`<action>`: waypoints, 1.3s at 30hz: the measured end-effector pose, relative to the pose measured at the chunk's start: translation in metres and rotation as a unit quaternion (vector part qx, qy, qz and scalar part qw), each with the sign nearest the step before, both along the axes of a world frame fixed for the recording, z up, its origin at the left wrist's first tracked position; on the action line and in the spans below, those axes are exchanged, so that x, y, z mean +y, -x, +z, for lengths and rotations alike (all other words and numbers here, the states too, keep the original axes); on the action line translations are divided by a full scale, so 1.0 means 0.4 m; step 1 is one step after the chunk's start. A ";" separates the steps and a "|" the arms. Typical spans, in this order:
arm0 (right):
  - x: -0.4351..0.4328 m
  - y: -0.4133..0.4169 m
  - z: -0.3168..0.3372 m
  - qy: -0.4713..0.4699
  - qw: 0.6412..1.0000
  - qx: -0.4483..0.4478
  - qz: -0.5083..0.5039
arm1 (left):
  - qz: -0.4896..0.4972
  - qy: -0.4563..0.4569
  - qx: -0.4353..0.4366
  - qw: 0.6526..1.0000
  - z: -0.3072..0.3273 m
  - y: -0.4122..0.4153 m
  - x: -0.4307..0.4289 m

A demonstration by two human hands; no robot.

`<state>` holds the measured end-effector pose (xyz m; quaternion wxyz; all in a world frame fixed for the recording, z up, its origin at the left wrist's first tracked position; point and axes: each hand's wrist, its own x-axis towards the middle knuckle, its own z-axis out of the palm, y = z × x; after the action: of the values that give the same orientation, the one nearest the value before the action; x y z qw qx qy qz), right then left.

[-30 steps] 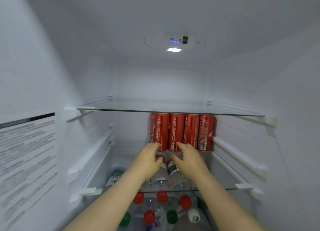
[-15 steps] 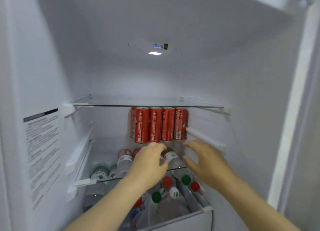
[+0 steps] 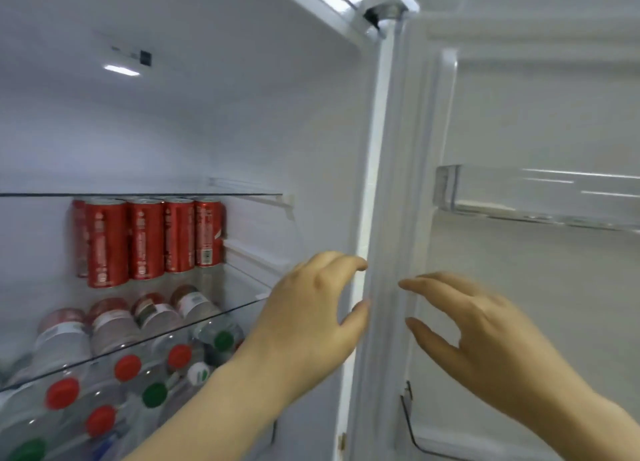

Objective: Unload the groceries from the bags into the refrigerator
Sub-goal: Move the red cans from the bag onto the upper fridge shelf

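While both bare hands hang empty in front of the refrigerator's right-hand edge, nothing from the bags is in view, so the next item must lie somewhere outside the frame; which way cannot be told.

Item 1. Left hand [image 3: 308, 317]: loosely cupped, fingers curled, thumb apart, grasping nothing. It sits at the mouth of the compartment, just beside the white vertical door-seal strip [image 3: 375, 190].

Item 2. Right hand [image 3: 485, 343]: spread and released, empty, blurred. It lies at about 3 o'clock from the left hand, across the strip, in front of the white inner door panel [image 3: 519, 287].

Item 3. Stored goods, at 9 to 10 o'clock from the left hand, which is the nearer of the two:
- row of tall red drink cans [image 3: 152, 239], upright, long axis vertical, packed side by side on the middle clear glass shelf [image 3: 221, 313];
- clear plastic bottles with red-and-white labels [image 3: 110, 325], lying flat in front of the cans;
- further clear bottles with red, green and white caps [image 3: 128, 367] below the shelf, caps toward the viewer.

Item 4. Upper glass shelf [image 3: 138, 194]: at 10 o'clock, nothing visible on it.

Item 5. Clear plastic door bin [image 3: 536, 197]: at 1 o'clock from the right hand, apparently unfilled.

Judgement: free room remains above and in the door; the strip stands between the hands.
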<state>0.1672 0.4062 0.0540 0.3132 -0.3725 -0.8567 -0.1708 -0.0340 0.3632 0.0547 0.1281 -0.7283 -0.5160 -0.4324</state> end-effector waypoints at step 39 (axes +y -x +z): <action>-0.742 -0.566 0.008 -0.039 0.719 0.032 -0.693 | -0.683 0.036 -0.016 0.729 -0.053 -0.935 -0.116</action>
<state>0.3937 0.1093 0.0572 0.1490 -0.8548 -0.3411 -0.3615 0.3400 0.3167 0.0334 -0.2366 -0.8811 0.1039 -0.3960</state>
